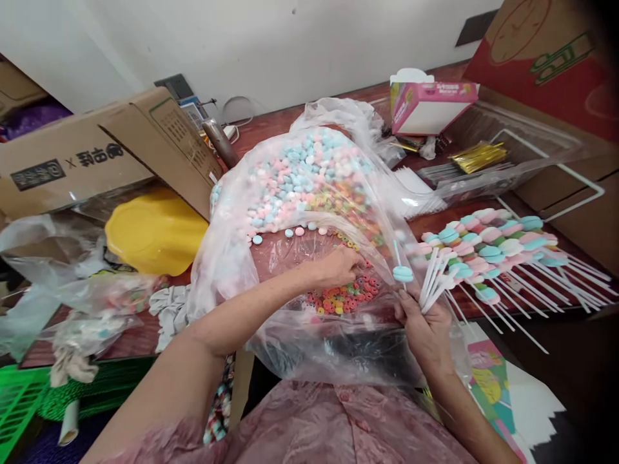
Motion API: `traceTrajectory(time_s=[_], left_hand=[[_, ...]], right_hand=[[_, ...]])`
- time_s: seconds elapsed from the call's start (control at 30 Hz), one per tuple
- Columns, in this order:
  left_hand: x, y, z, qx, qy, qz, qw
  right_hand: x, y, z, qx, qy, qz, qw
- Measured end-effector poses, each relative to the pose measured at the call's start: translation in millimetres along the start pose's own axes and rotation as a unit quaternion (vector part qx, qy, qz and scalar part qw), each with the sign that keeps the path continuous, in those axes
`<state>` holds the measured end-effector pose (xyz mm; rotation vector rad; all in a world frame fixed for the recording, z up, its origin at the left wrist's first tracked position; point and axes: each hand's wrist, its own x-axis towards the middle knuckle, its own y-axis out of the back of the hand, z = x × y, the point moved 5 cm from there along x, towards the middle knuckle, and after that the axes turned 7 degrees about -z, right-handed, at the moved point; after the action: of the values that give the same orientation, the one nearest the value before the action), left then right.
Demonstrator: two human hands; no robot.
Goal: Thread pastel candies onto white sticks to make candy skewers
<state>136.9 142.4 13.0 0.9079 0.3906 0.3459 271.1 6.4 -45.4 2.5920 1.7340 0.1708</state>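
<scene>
left hand (340, 266): reaching forward, palm down | right hand (428, 327): curled, nearer the torso

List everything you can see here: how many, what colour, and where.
Plastic bag: one, clear, centre
Round sweets: many, pink, blue, white, upper centre
Ring sweets: many, mostly red, orange, yellow, centre
Skewered sweets: many, pink, blue, white, right
Bunched sticks: several, white, right of centre
Carton: one, pink and white, back right
Tray: one, clear, right
Ties: bundle, gold, in the tray
Cardboard boxes: several, brown, left and right
Rounded object: one, yellow, left
Basket: one, green, lower left
Table: one, reddish-brown, middle
Wall: one, white, behind
Shirt: one, dusty pink, bottom
Left hand: one, bare, at the ring sweets
Right hand: one, bare, holding the bunched sticks
</scene>
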Motion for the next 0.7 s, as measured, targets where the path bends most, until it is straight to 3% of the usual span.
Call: traceTrajectory(time_s=[0.13,0.3,0.53,0.7], left_hand=[[11,-7.1,-3,0.012,-0.016,-0.048,0.999],[-8,4.4,-16,-0.039,0.007,-0.107,0.993],[-32,28.9,-28,-0.024,0.043,-0.026,0.998],[-23,24.2,-22,0.016,0.026,-0.035,0.999]], right_hand=[[0,-1,3,0.012,-0.007,-0.009,1.0],[0,-1,1,0.009,-0.009,-0.023,1.0],[-2,-1,7,0.002,-0.01,-0.029,1.0],[-2,-2,7,-0.004,-0.008,-0.026,1.0]])
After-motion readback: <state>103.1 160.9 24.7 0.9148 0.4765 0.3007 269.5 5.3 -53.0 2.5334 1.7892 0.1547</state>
